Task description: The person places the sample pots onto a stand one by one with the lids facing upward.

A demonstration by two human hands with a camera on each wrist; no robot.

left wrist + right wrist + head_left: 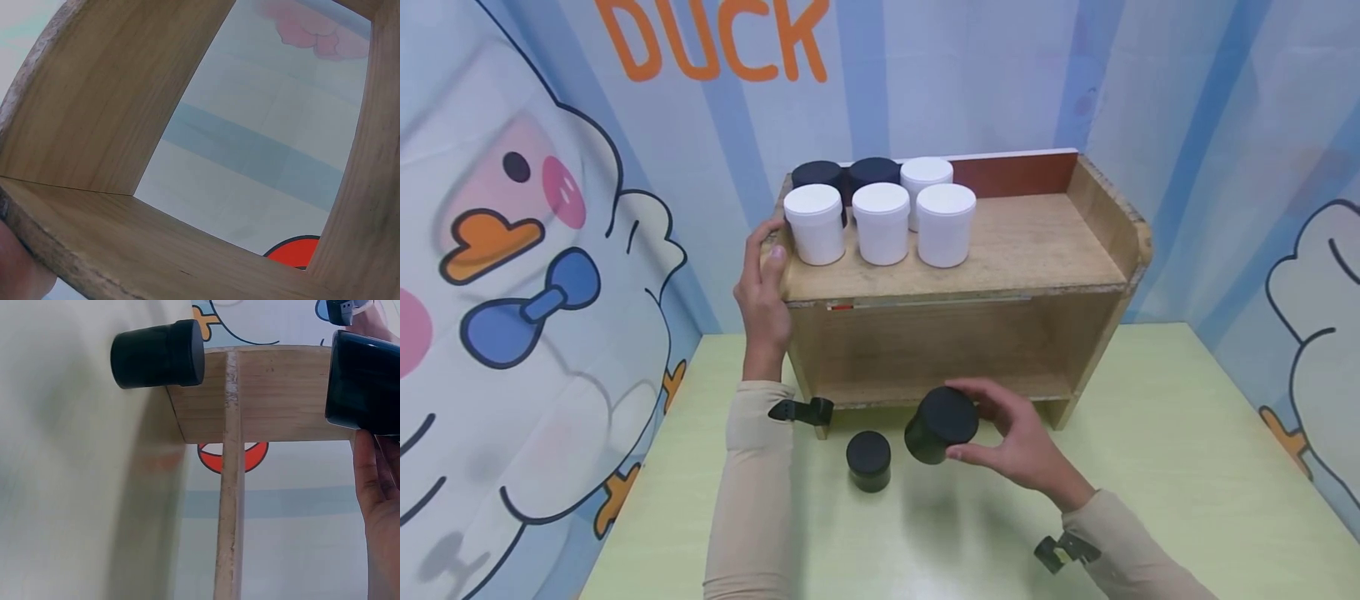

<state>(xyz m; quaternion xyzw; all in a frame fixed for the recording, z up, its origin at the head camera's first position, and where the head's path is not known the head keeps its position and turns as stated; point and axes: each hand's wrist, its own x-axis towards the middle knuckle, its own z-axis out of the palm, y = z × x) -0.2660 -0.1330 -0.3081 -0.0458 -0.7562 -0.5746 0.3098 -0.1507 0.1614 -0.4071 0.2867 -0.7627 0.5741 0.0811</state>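
Observation:
My right hand (1011,437) grips a black jar (938,425) with a black lid, held tilted just above the green table in front of the wooden shelf (1037,258). The right wrist view shows that jar (365,381) against my fingers (375,506). A second, smaller black jar (868,460) stands on the table to its left, also seen as the black jar (159,354) in the right wrist view. My left hand (765,287) holds the shelf's left end, thumb on the top board. On the shelf top stand several white jars (881,222) and two black ones (817,174).
The green table (1187,467) spreads to the right of the shelf. The shelf's lower compartment (925,350) is open at the front. The left wrist view looks through the wooden frame (94,112) to the striped backdrop. Printed duck panels wall in three sides.

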